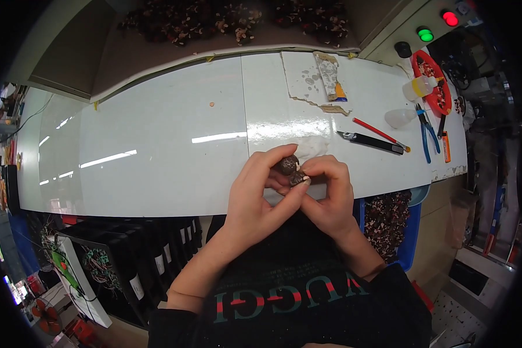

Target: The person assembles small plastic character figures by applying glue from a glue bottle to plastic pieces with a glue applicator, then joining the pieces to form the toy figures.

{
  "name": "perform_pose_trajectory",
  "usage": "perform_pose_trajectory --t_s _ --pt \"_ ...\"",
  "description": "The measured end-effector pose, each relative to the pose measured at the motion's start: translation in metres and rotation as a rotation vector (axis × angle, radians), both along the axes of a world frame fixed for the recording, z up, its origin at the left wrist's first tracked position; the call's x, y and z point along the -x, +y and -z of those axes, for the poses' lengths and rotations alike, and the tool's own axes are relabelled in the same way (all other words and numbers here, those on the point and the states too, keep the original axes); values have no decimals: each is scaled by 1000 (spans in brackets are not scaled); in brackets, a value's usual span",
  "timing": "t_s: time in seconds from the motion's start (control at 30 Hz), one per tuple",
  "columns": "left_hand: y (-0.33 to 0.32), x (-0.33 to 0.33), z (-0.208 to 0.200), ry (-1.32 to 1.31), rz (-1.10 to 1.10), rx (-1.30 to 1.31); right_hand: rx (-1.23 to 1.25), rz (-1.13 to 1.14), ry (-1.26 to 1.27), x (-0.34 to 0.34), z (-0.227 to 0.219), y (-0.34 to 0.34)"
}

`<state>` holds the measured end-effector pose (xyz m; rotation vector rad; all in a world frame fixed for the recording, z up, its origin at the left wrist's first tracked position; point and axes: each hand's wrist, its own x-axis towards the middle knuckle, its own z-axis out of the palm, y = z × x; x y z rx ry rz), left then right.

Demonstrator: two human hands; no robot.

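Note:
Between my two hands, just above the near edge of the white table, is a small dark brown, rounded piece with pale bits [287, 165]. My left hand [255, 194] curls its thumb and fingers around it from the left. The fingertips of my right hand [333, 194] pinch at its right side, where a pale bit shows. The fingers hide part of the piece, so its exact kind is not clear. A crumpled white tissue [312, 147] lies on the table just beyond my fingers.
Right of my hands lie a black utility knife [371, 142], a red brush [380, 131] and blue-handled pliers [427, 136]. Two plastic bottles [400, 118] stand near a red tray [446, 101]. Many dark pieces fill a shelf [238, 47] at the back and a blue bin [412, 235] below.

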<state>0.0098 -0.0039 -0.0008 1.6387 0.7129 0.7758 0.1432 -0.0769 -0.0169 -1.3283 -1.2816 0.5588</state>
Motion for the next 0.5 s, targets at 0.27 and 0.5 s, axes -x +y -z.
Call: perform_pose_trajectory --t_s 0.27,0.5 --pt "-11 3 -7 -3 -2 -40 -17 9 -80 3 -10 -12" --pt "-19 7 -15 29 -5 -29 47 42 -8 8 -9 -20"
